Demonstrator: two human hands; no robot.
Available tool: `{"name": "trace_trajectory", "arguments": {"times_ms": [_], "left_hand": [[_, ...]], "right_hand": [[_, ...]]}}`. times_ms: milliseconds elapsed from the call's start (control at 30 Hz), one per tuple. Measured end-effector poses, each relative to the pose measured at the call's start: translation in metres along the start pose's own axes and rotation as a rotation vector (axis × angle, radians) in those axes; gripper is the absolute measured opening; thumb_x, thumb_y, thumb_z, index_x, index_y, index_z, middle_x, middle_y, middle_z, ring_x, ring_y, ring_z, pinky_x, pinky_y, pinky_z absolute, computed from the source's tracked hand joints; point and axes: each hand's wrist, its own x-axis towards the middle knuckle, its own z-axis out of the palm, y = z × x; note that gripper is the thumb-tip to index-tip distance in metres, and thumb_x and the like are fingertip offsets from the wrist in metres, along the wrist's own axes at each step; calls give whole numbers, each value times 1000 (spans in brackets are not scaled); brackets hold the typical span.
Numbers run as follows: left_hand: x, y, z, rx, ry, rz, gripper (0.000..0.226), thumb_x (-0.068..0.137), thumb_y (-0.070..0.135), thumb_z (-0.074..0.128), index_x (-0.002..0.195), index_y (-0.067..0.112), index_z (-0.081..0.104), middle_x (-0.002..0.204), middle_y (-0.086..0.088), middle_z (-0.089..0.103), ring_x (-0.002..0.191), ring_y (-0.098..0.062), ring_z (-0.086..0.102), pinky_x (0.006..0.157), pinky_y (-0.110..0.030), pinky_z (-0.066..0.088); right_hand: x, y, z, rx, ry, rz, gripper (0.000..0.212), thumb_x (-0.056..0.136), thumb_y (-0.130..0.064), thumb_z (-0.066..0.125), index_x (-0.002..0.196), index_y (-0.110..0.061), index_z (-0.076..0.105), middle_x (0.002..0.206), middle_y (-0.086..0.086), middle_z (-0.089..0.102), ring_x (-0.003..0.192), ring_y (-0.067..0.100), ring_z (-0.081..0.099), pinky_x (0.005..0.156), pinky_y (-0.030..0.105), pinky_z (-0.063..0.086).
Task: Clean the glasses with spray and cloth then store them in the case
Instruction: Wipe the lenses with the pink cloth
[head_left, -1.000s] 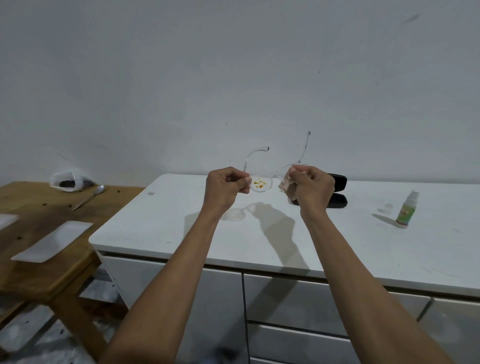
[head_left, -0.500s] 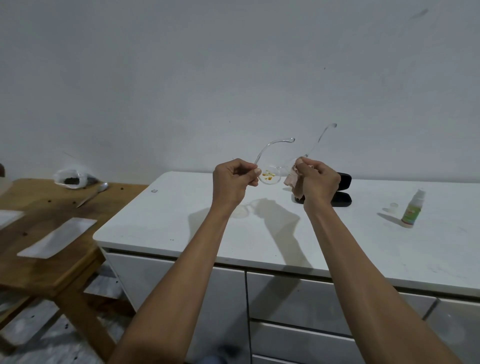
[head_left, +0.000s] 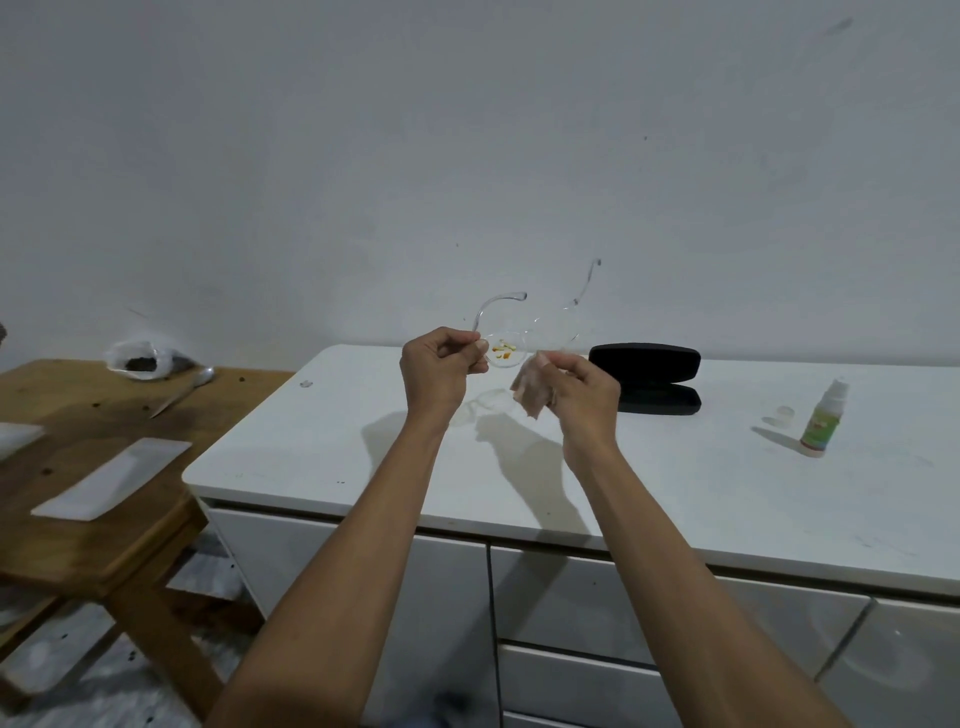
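Clear-framed glasses (head_left: 511, 345) hang in the air above the white cabinet top (head_left: 649, 483), their temples pointing up and away. One lens carries orange-yellow smears. My left hand (head_left: 439, 374) pinches the frame at the smeared lens's left edge. A small pinkish cloth (head_left: 531, 387), pinched in my right hand (head_left: 584, 397), sits just below and right of that lens, apart from it. The black glasses case (head_left: 647, 376) lies open on the top behind my right hand. At the right stands a small spray bottle (head_left: 823, 418) with a green label.
The bottle's clear cap (head_left: 784, 414) lies left of the bottle. A wooden table (head_left: 104, 415) stands lower at the left, bearing a white plate (head_left: 117, 478), a plastic bag (head_left: 145, 358) and a spoon (head_left: 182, 392). White drawers sit below the cabinet top.
My right hand with the cloth has dropped away from the right lens, which now shows bare. The glasses have tilted a little in my left hand.
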Motion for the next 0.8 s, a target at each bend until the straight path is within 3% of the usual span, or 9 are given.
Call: {"name": "trace_trajectory", "arguments": {"times_ms": [167,300,367,433,567,700,800], "left_hand": [[-9,0,7,26,-5,25,6,82,-3,77,84,1,73,70,-10,73,58,-23,70,75,-42,63],[-14,3,13,18,-25,45,6,82,-2,78,83,3,74,72,-11,74,65,-26,73,80,-49,63],[-16,3,16,24,-37,69,7,81,-1,78,83,5,75,76,-13,76,70,-29,75,81,-50,62],[-18,5,19,37,-44,100,7,82,0,78,85,5,75,78,-14,76,73,-30,76,81,-50,62],[-17,8,22,68,-39,143,6,81,4,80,84,8,75,80,-12,76,77,-28,76,82,-47,62],[-16,6,14,54,-70,131,7,84,2,77,87,-3,74,76,-18,74,62,-26,72,77,-47,63],[-14,2,6,81,-80,109,9,85,3,77,90,-4,74,74,-19,73,60,-26,72,73,-42,63]], "right_hand": [[-10,6,29,75,38,30,3,89,-3,73,88,-2,76,58,10,63,56,29,63,55,34,50],[-10,5,45,209,243,38,6,88,-1,75,93,0,78,77,14,68,58,17,66,53,25,56],[-5,3,51,275,323,32,5,88,-1,76,92,-2,78,85,18,73,68,24,71,56,29,61],[1,0,56,291,351,26,4,89,-2,75,92,-3,78,81,11,74,69,25,70,57,31,62],[8,-5,53,272,230,63,8,88,-2,78,96,-2,79,86,2,75,66,19,70,60,32,62],[17,-8,36,23,26,73,3,86,-5,79,88,-3,79,76,12,71,62,27,65,52,29,55],[25,-11,23,-151,-114,77,4,85,-7,79,85,-4,80,71,14,71,59,30,64,60,37,52]]}}
